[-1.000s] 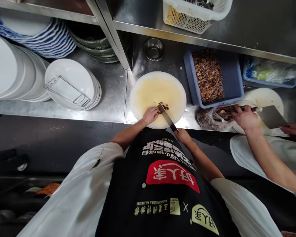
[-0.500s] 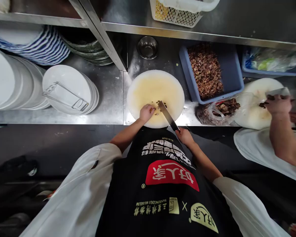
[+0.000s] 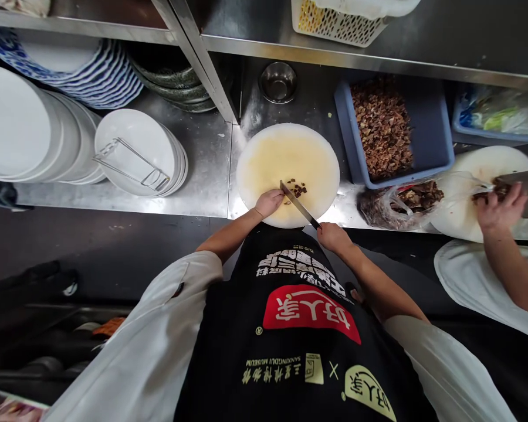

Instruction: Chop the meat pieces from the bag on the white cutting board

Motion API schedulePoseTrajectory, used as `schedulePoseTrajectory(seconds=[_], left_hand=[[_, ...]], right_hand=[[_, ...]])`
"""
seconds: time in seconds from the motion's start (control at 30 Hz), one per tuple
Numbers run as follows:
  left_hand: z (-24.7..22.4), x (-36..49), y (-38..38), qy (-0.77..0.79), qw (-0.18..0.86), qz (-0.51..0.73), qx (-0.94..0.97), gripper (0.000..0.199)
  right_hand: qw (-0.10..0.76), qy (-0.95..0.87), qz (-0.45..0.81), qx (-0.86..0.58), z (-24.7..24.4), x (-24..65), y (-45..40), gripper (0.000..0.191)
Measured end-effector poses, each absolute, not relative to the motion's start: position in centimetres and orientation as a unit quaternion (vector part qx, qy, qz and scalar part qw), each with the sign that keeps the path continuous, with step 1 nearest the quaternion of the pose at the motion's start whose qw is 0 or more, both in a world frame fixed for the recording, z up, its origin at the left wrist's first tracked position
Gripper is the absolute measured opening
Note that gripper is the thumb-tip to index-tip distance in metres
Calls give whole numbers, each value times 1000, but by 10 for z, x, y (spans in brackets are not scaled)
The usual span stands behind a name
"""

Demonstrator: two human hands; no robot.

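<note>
A round white cutting board [image 3: 264, 152], yellowed in the middle, lies at the counter's front edge. My right hand [image 3: 333, 238] is closed around the handle of a knife [image 3: 300, 205], its narrow blade slanting up and left across the board. By the blade's left side, my left hand [image 3: 270, 203] has its fingers bunched together on a dark brown piece of food, mostly hidden under the fingertips. Small chopped brown pieces [image 3: 298, 189], meat by their look, lie just right of the blade.
Right of the board stand a blue bin [image 3: 431, 138] of chopped brown pieces and a clear plastic bag [image 3: 374, 208] of larger ones. A co-worker's hand [image 3: 501, 208] is over another board [image 3: 453, 214]. Stacked white plates [image 3: 136, 146] and a metal bowl [image 3: 278, 82] sit under the shelf [image 3: 356, 55].
The view has shifted, so the counter appears farther right. More cut pieces now lie right of the blade. The co-worker's hand has opened, with a broad blade beside it.
</note>
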State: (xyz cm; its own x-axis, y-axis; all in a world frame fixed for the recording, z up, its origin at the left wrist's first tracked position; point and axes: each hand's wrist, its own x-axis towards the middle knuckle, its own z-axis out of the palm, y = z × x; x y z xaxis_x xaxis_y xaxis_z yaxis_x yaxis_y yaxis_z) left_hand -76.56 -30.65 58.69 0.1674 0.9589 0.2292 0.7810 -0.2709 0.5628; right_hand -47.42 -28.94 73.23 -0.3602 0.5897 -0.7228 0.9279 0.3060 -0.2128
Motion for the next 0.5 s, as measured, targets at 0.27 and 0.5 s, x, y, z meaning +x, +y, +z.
schedulePoseTrajectory(seconds=[0.27,0.5], left_hand=[[597,-761,-316,603,159,309,718,28],[603,-736,-330,635,167,322,682,32]], right_hand=[[234,764,-319,509,703,-495,-277,35],[98,707,-430,553,685,-365,-315,40]])
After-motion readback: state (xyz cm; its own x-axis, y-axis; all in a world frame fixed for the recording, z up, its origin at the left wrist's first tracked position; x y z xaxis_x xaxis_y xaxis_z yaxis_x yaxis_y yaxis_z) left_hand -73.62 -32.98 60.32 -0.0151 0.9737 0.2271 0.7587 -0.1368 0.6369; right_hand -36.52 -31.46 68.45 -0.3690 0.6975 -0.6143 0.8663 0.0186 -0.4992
